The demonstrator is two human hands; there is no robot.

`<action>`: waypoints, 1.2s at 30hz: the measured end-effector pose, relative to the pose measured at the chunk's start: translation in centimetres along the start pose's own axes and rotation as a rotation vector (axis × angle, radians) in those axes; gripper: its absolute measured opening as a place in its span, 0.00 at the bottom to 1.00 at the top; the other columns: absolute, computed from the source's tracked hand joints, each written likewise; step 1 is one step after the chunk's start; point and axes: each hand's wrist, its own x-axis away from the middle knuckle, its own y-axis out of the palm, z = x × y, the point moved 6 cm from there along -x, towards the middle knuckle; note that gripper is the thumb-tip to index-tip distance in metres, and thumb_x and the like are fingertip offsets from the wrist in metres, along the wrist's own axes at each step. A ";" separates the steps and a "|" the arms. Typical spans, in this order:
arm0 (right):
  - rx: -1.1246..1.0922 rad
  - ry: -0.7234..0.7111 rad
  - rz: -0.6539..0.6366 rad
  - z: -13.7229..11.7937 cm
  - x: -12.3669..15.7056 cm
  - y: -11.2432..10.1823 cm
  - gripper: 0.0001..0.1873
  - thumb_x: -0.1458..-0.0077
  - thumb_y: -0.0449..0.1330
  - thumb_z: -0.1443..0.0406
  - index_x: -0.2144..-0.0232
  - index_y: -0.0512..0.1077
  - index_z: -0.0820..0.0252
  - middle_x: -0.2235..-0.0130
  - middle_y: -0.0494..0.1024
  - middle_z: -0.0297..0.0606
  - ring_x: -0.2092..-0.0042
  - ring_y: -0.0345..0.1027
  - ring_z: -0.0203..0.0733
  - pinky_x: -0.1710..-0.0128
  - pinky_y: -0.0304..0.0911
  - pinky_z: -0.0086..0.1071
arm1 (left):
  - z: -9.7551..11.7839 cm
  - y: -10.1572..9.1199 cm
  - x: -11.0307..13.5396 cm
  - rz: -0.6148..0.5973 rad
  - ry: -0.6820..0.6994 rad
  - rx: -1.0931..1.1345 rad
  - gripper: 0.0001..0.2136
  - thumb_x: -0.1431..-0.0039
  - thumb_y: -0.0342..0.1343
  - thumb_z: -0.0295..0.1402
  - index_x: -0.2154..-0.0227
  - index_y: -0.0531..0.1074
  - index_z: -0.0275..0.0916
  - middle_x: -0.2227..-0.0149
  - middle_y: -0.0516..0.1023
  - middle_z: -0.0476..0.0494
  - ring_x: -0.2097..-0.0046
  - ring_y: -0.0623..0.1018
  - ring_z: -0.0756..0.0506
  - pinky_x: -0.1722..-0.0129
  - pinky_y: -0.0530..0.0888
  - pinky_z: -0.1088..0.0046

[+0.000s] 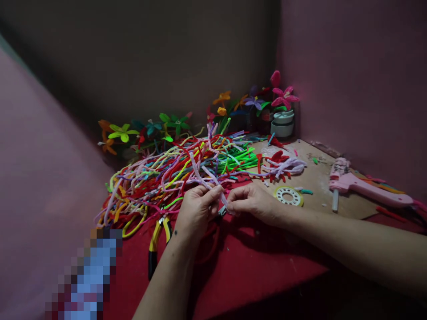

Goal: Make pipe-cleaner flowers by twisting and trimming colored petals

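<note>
Head view, single frame. Left hand [196, 210] and right hand [254, 203] meet at centre frame, fingertips almost touching, over the red cloth [253, 266]. Both are closed in a pinch on a pale lilac pipe cleaner [208, 175]. The left hand pinches it higher up and the right hand holds the bottom end. The long axis runs from the pinch up and left, so the free length lies above the left hand's knuckles and reaches into the mixed pile of pipe cleaners [156, 180] behind it. The left hand is nearer that free length. A small grey item sits between the hands, but I cannot tell what it is. Yellow-handled pliers [159, 238] lie lower left of the left hand, untouched. A ring disc [288, 196] lies just right of the right hand, with a pink glue gun [365, 187] further right on the board [353, 206]. Finished flowers [123, 132] line the back wall.
</note>
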 end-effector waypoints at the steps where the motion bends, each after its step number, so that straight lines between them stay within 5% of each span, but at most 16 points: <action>1: -0.020 -0.004 0.007 -0.1 0.0 0.0 0.07 0.58 0.59 0.66 0.81 0.70 0.66 0.82 0.67 0.30 0.79 0.55 0.28 0.79 0.50 0.25 | 0.0 0.1 0.1 0.003 -0.006 -0.013 0.11 0.54 0.59 0.36 0.80 0.65 0.34 0.87 0.59 0.55 0.85 0.55 0.59 0.85 0.50 0.81; 10: -0.324 0.123 -0.010 1.3 -0.5 0.0 0.09 0.62 0.63 0.66 0.81 0.68 0.67 0.87 0.63 0.28 0.86 0.46 0.24 0.86 0.37 0.23 | 0.2 0.7 0.3 -0.025 0.001 -0.182 0.11 0.56 0.60 0.36 0.79 0.66 0.34 0.87 0.60 0.55 0.84 0.56 0.58 0.85 0.51 0.81; 27: -0.305 0.068 0.080 0.2 -0.5 -0.8 0.07 0.63 0.62 0.68 0.84 0.68 0.67 0.88 0.62 0.27 0.86 0.48 0.23 0.85 0.39 0.24 | -0.4 0.1 -0.1 -0.043 -0.020 -0.190 0.13 0.51 0.56 0.39 0.81 0.67 0.33 0.88 0.62 0.53 0.85 0.58 0.57 0.84 0.54 0.80; 33: -0.296 0.058 0.100 0.7 -1.0 -1.5 0.05 0.64 0.61 0.70 0.84 0.68 0.67 0.87 0.63 0.27 0.85 0.49 0.24 0.84 0.39 0.25 | 1.5 0.2 0.2 0.001 0.176 -0.419 0.07 0.54 0.58 0.34 0.76 0.71 0.34 0.82 0.66 0.52 0.80 0.63 0.56 0.81 0.60 0.80; 36: -0.303 0.043 0.052 0.8 -1.3 -1.6 0.06 0.63 0.61 0.68 0.83 0.68 0.66 0.87 0.63 0.28 0.85 0.49 0.25 0.85 0.38 0.25 | 2.8 0.2 0.4 0.055 0.388 -0.563 0.04 0.53 0.57 0.31 0.73 0.74 0.36 0.75 0.71 0.49 0.73 0.68 0.52 0.73 0.66 0.77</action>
